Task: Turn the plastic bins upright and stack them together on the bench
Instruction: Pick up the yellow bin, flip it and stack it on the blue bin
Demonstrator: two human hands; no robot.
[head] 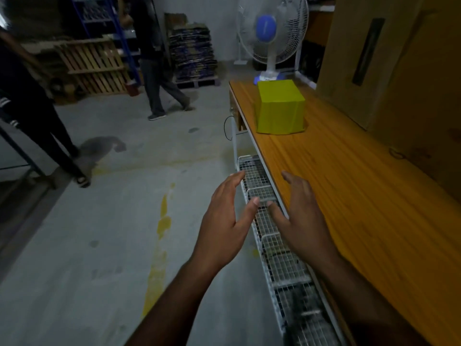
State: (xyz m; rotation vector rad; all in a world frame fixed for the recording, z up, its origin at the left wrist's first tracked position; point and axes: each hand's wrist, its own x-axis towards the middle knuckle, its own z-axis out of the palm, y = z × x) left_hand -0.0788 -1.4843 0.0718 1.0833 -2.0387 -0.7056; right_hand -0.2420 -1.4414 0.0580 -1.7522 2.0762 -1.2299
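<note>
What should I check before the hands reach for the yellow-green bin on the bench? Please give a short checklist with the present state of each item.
1. Both hands free: ok. The left hand and right hand are open and hold nothing.
2. Bin within view: ok. The yellow-green bin stands on the bench, far from the hands.
3. Bin upright: not ok. Its closed base faces up and no opening shows.
4. Path along the bench: ok. Bare wood lies between hands and bin.
5. Other bins to stack: cannot tell. Only one is visible.
6. Room around the bin: ok, but the fan stands just behind it.
</note>
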